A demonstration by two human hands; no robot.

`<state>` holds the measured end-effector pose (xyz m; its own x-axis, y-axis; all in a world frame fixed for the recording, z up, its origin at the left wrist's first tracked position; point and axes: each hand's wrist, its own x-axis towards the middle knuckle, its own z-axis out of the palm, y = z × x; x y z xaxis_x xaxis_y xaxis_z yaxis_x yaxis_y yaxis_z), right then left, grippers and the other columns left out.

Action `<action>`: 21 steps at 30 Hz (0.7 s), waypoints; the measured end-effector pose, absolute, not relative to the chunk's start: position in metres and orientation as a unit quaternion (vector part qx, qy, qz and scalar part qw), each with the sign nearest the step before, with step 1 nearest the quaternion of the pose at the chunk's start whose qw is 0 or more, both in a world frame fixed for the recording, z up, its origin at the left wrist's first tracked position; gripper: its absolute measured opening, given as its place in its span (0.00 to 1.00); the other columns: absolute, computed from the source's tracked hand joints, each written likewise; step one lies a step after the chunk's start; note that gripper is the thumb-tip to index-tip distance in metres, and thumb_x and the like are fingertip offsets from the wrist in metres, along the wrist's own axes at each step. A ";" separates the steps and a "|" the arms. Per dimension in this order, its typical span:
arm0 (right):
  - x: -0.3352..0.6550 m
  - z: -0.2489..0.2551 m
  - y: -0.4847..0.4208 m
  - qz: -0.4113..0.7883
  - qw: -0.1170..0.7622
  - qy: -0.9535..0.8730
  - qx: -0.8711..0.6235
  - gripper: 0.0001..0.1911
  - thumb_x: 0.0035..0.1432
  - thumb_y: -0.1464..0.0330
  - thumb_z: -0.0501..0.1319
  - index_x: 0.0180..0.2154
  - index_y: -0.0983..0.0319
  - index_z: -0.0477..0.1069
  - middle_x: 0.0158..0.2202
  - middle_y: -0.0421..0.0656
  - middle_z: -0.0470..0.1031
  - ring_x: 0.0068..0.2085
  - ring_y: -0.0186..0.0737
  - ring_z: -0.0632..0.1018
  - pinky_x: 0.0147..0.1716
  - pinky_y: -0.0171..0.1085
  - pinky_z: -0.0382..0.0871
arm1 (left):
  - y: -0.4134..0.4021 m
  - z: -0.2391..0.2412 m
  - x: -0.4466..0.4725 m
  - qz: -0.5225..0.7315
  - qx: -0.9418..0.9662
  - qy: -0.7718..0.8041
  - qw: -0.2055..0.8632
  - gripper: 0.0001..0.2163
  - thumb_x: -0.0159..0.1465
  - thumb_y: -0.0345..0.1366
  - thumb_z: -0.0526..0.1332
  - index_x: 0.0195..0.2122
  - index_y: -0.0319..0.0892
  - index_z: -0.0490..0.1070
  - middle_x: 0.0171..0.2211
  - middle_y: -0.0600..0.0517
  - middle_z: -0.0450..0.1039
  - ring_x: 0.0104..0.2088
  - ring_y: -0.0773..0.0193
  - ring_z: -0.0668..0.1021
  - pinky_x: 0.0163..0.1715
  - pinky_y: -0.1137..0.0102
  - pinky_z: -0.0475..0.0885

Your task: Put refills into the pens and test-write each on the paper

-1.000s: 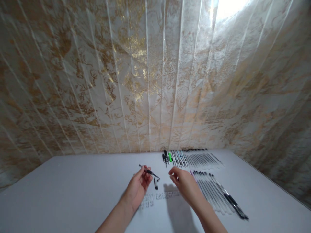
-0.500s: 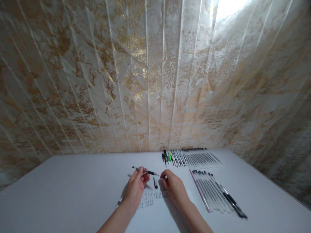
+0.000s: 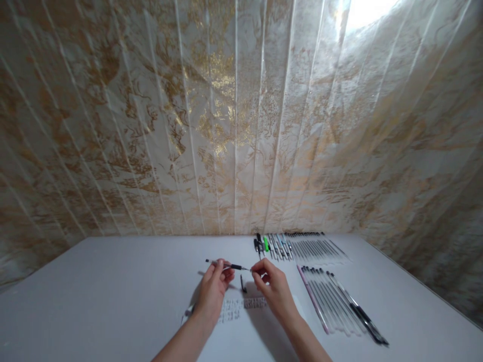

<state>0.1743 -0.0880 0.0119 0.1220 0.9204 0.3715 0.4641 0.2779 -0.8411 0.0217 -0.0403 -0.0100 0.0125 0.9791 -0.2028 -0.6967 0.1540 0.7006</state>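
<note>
My left hand pinches a thin pen with a black grip, held level above the white table. The pen's tip points right. My right hand is closed in a pinch right at that tip, on some small part too tiny to name. A black pen cap lies on the table between and just below the two hands. Under my wrists lies a sheet of paper with printed or written lines.
Two rows of pens lie to the right: a far row with a green one near the wall, and a nearer row of clear pens with a pink one at its left. A gold-patterned panelled wall rises behind the table.
My right hand came left from the near pen row and closed in on the pen's tip. My left hand levelled the pen and moved slightly left.
</note>
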 end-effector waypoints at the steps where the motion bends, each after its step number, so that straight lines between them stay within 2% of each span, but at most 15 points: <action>1: 0.174 0.012 -0.088 0.232 0.503 -0.620 -0.555 0.03 0.56 0.69 0.56 0.30 0.60 0.67 0.27 0.39 0.71 0.24 0.34 0.70 0.25 0.32 0.65 | -0.041 -0.010 0.022 0.612 0.215 0.337 0.683 0.07 0.55 0.31 0.70 0.30 0.38 0.71 0.28 0.52 0.76 0.25 0.68 0.78 0.27 0.74 0.74; 9: 0.175 0.007 -0.087 0.260 0.506 -0.593 -0.570 0.06 0.56 0.64 0.57 0.31 0.60 0.66 0.28 0.40 0.71 0.23 0.35 0.69 0.22 0.32 0.65 | -0.045 -0.007 0.021 0.575 0.263 0.332 0.700 0.16 0.46 0.40 0.75 0.31 0.37 0.74 0.31 0.50 0.78 0.29 0.65 0.79 0.29 0.73 0.72; 13: 0.177 0.002 -0.086 0.255 0.491 -0.588 -0.590 0.12 0.60 0.60 0.54 0.28 0.60 0.65 0.22 0.38 0.69 0.21 0.35 0.68 0.21 0.32 0.61 | -0.047 -0.003 0.020 0.557 0.283 0.332 0.707 0.18 0.46 0.38 0.75 0.34 0.37 0.75 0.34 0.47 0.79 0.31 0.64 0.79 0.31 0.73 0.71; 17: 0.176 0.003 -0.088 0.236 0.479 -0.592 -0.604 0.21 0.65 0.57 0.48 0.23 0.59 0.62 0.19 0.37 0.66 0.22 0.37 0.68 0.24 0.33 0.59 | -0.049 -0.001 0.020 0.548 0.296 0.333 0.709 0.18 0.46 0.38 0.74 0.37 0.37 0.76 0.36 0.46 0.79 0.33 0.65 0.78 0.32 0.73 0.71; 19: 0.176 0.005 -0.089 0.230 0.475 -0.596 -0.605 0.19 0.64 0.57 0.48 0.25 0.59 0.63 0.21 0.37 0.67 0.23 0.37 0.69 0.26 0.33 0.59 | -0.049 -0.001 0.020 0.547 0.296 0.334 0.708 0.18 0.47 0.38 0.74 0.37 0.37 0.75 0.36 0.47 0.79 0.33 0.65 0.78 0.32 0.74 0.70; 21: 0.175 0.006 -0.089 0.225 0.470 -0.606 -0.601 0.12 0.62 0.58 0.52 0.31 0.59 0.65 0.25 0.38 0.70 0.25 0.38 0.70 0.27 0.33 0.61 | -0.049 -0.001 0.021 0.549 0.294 0.335 0.708 0.17 0.47 0.38 0.74 0.36 0.38 0.75 0.36 0.47 0.79 0.33 0.65 0.78 0.32 0.74 0.70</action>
